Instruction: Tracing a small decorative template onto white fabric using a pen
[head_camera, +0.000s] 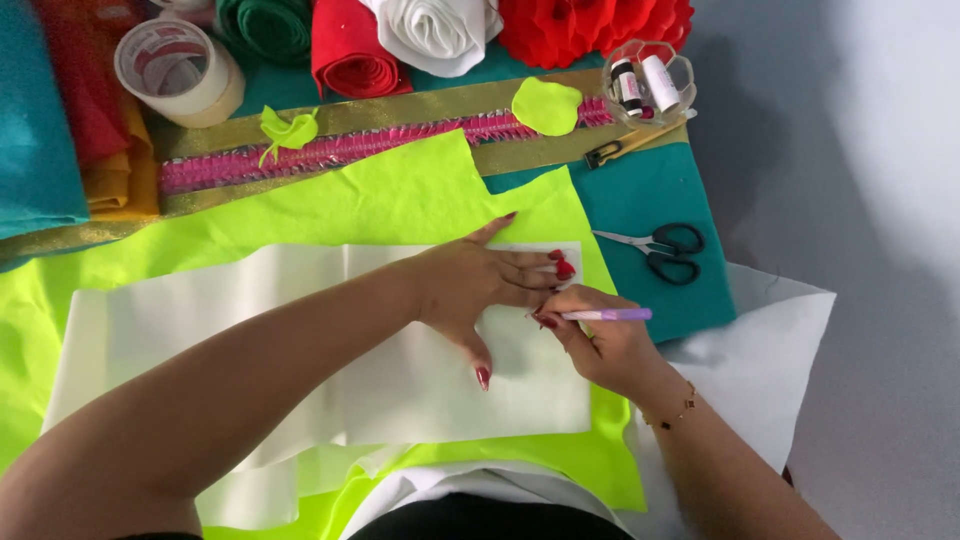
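Observation:
My left hand (478, 290) lies flat, fingers spread, on a cream-white sheet of fabric (250, 340) near its right end. That sheet rests on neon yellow-green felt (390, 195). My right hand (600, 345) grips a lilac pen (612, 314) whose tip meets the white sheet just beside my left fingertips. A gold bracelet (672, 412) sits on my right wrist.
Black-handled scissors (662, 250) lie on teal felt (650, 190) to the right. At the back stand a tape roll (180, 72), felt rolls in green, red and white, a red flower (590, 25), a glass bowl of thread spools (648, 84) and pink-gold trim (330, 150).

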